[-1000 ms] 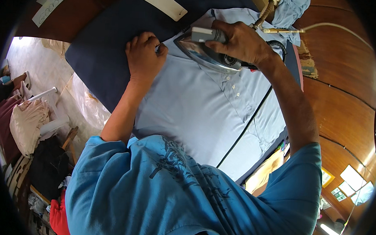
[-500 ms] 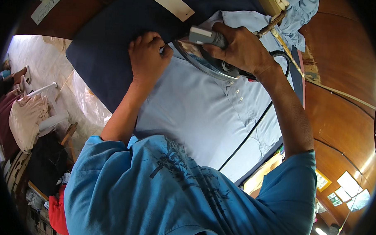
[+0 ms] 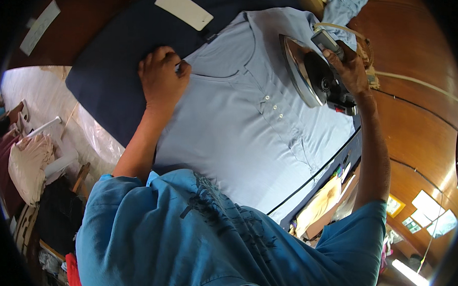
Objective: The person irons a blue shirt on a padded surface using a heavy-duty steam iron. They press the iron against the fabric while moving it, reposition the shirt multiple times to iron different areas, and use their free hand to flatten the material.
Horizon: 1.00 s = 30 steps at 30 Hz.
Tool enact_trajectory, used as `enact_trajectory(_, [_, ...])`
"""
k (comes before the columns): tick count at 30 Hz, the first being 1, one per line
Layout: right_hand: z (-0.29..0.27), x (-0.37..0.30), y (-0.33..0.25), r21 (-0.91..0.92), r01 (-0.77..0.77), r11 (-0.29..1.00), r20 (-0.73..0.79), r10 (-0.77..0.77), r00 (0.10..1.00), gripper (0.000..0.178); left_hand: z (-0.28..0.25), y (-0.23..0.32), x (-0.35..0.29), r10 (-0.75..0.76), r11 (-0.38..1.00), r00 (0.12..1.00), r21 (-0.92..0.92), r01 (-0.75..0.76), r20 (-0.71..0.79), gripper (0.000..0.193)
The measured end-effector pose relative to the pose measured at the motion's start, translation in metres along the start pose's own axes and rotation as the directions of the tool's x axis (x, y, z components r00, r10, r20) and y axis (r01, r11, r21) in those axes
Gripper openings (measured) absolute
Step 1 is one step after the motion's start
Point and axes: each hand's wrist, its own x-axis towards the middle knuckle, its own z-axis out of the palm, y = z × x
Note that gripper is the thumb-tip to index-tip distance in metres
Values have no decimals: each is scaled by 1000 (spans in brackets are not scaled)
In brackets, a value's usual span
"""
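Observation:
A light blue shirt [image 3: 219, 137] with a short row of pale buttons lies spread on a dark blue padded board [image 3: 105, 83]. My left hand [image 3: 163, 80] is at the shirt's left upper edge, fingers curled in and thumb against them; a bit of light blue cloth shows between them. My right hand [image 3: 350, 69] grips the handle of an electric iron [image 3: 312, 73]. The iron is over the shirt's right side, its shiny metal edge turned toward the buttons. Whether its sole touches the cloth, I cannot tell.
A pale card [image 3: 183, 9] lies on the board beyond the neckline. A black cord [image 3: 314, 171] runs along the shirt's right side. More light blue cloth [image 3: 339, 10] is bunched at the far right. Folded yellow cloth [image 3: 317, 201] lies beyond the board's right edge.
My right hand has carried the iron rightward, from the neckline to the right side, uncovering the collar and buttons. The view has shifted a little; my left hand keeps its curled pose.

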Motion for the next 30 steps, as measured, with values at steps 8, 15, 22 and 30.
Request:
enact_trajectory(8, [27,44,-38,-119,212,970,76,-204,976,57,-1,-4,-1,3,1000,1000,-23,-2,21,8])
enact_trajectory(15, [52,63,-33,-71,192,979,52,-189,981,54,0,-5,11,-1,958,999,-288,-9,-33,16])
enact_trajectory(22, [40,37,-13,39,148,988,92,-151,984,50,43,42,121,431,897,902,-116,-426,26,33])
enact_trajectory(30, [42,42,25,32,-6,999,-75,8,997,59,87,58,159,499,866,814,-204,-457,296,12])
